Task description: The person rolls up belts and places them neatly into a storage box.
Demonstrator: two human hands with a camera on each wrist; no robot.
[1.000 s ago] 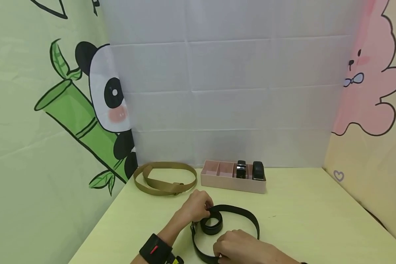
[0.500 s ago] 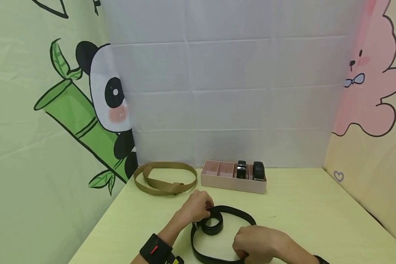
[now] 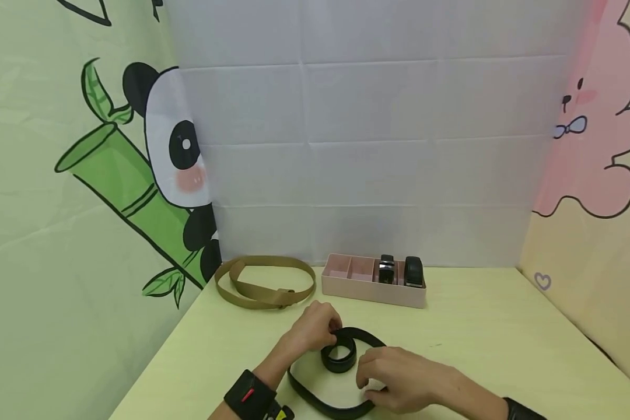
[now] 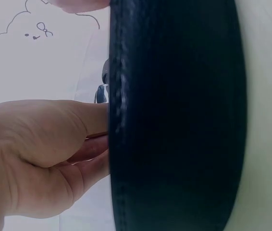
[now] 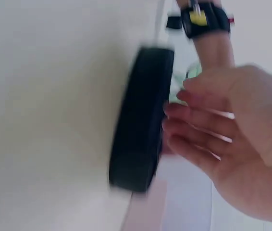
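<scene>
A black leather belt (image 3: 315, 399) lies on the table, one part wound into a small coil (image 3: 338, 366) and the rest in a wide loop around it. My left hand (image 3: 311, 328) holds the belt at the far left of the coil, its fingertips partly hidden. In the left wrist view a wide band of the belt (image 4: 179, 115) covers the fingertips of my left hand (image 4: 44, 156). My right hand (image 3: 404, 379) is over the right side of the loop, thumb and fingers apart. The right wrist view shows my right hand (image 5: 237, 130) with loosely bent fingers beside the blurred coil (image 5: 138, 120).
Behind the hands stands a pink divided box (image 3: 373, 291) with two rolled black belts, one with a shiny buckle (image 3: 386, 269), in its right compartments. A tan webbing belt (image 3: 265, 294) lies looped at the back left. A grey-white cloth (image 3: 367, 146) hangs behind the table.
My right hand has moved along the loop to the right, and its fingers have loosened from the strap. The loop's left side has shifted outward. My left hand stays at the coil.
</scene>
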